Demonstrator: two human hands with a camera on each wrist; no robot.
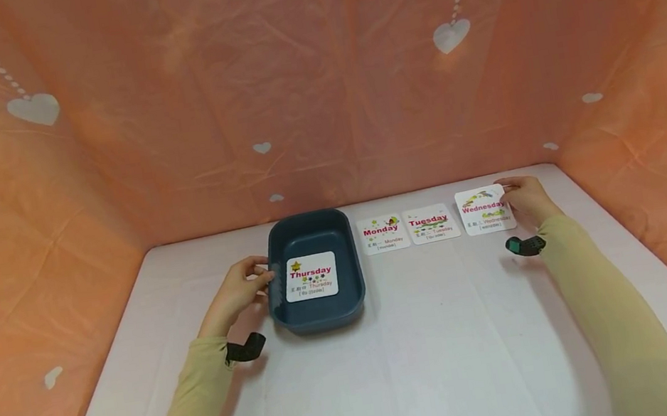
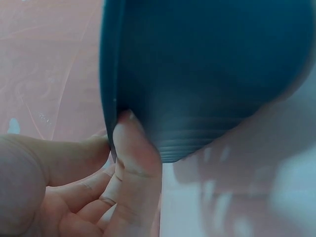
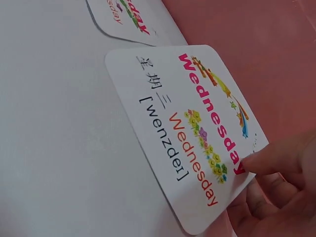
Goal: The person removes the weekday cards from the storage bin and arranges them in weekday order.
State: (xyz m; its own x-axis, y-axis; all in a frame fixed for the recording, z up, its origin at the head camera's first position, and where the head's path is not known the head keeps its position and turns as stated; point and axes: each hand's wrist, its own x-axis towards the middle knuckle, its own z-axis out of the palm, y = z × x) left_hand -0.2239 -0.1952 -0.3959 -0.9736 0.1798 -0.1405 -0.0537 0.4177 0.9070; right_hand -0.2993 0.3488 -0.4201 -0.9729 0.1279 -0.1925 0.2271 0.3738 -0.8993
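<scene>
My right hand pinches the right edge of the Wednesday card, thumb on its printed face in the right wrist view. That card is tilted close over the table, just right of the Tuesday card. Left of Tuesday lies the Monday card, in the same row. With thumb and finger, my left hand pinches the left rim of a dark blue plastic tray. Inside the tray the Thursday card lies face up. The left wrist view shows the tray's ridged outer wall beside the fingers.
A white cloth covers the table, whose back edge meets an orange curtain printed with hearts. The curtain also rises along the left and right sides. Each wrist carries a small black camera mount.
</scene>
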